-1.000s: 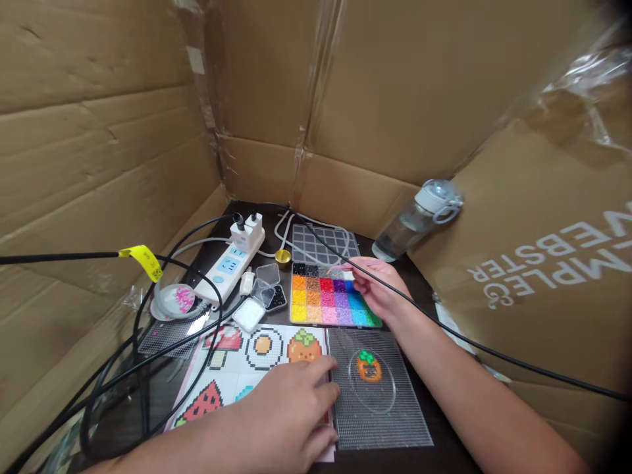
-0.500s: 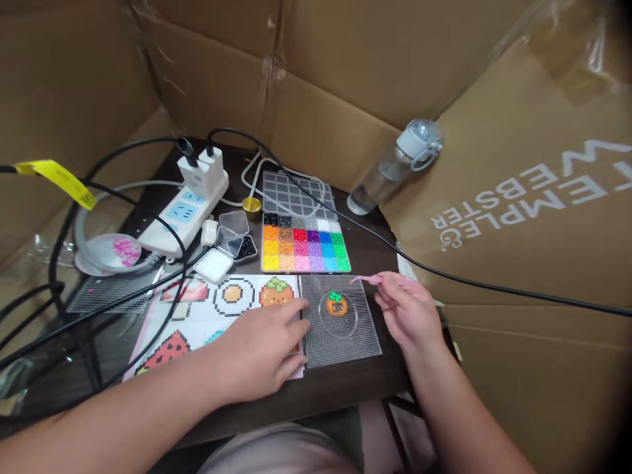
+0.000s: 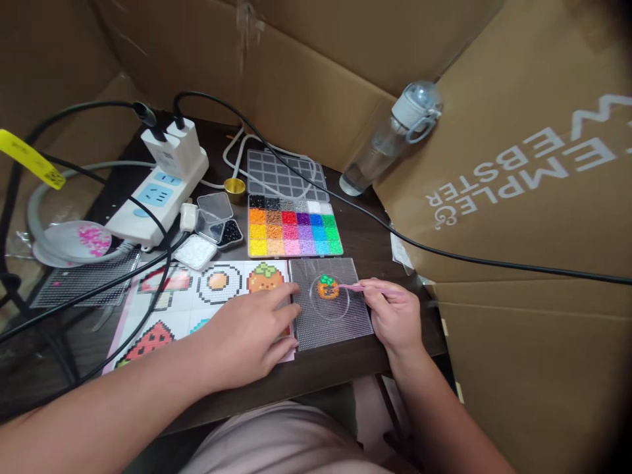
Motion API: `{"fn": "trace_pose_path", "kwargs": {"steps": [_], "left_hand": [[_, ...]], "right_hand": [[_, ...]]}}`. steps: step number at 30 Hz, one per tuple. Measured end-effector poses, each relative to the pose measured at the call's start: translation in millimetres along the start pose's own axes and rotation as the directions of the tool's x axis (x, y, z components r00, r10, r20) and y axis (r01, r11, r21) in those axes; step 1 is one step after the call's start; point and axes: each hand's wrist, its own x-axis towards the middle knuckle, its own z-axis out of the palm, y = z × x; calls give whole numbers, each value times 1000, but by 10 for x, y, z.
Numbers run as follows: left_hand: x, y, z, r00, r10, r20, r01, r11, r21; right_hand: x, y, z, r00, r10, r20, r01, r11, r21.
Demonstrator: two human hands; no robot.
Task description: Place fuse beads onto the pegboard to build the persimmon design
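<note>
My right hand (image 3: 397,316) grips pink tweezers (image 3: 365,288), their tip at the right side of a small orange and green bead figure (image 3: 326,289). Whether a bead is in the tip is too small to tell. The figure lies inside a round outline on a clear pegboard (image 3: 316,332). My left hand (image 3: 259,326) rests, fingers apart, over the right part of a pixel pattern sheet (image 3: 178,306), fingertips at the pegboard's left edge. Above the pegboard is a sorted bead box (image 3: 296,227) with many colours in its compartments.
Small cases of white beads (image 3: 195,251) and black beads (image 3: 230,232) stand left of the box. A power strip (image 3: 158,197) with chargers and black cables (image 3: 237,118) crosses the table's left side. A water bottle (image 3: 390,138) leans at the back beside cardboard walls (image 3: 518,263).
My right hand has brought the tweezers left and down from above the pegboard's upper right corner to the bead figure. The camera view has shifted slightly; my left hand stays by the pegboard.
</note>
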Motion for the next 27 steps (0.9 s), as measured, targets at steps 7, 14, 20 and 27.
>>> {"fn": "trace_pose_path", "kwargs": {"steps": [7,14,20,27], "left_hand": [[-9,8,2,1000,-8,17,7,1000,13],[-2,-2,12,1000,4,2,-4,1000,17],[12,-5,19,1000,3,-6,-2,1000,25],[-6,1,0,1000,-3,4,3,1000,26]], "right_hand": [[-15,8,10,999,22,-23,-23,1000,-18],[-4,-80,37,1000,-7,-6,6,993,-114],[5,-127,61,1000,-9,-2,9,990,-141],[4,-147,66,1000,-24,9,25,986,-164]]}}
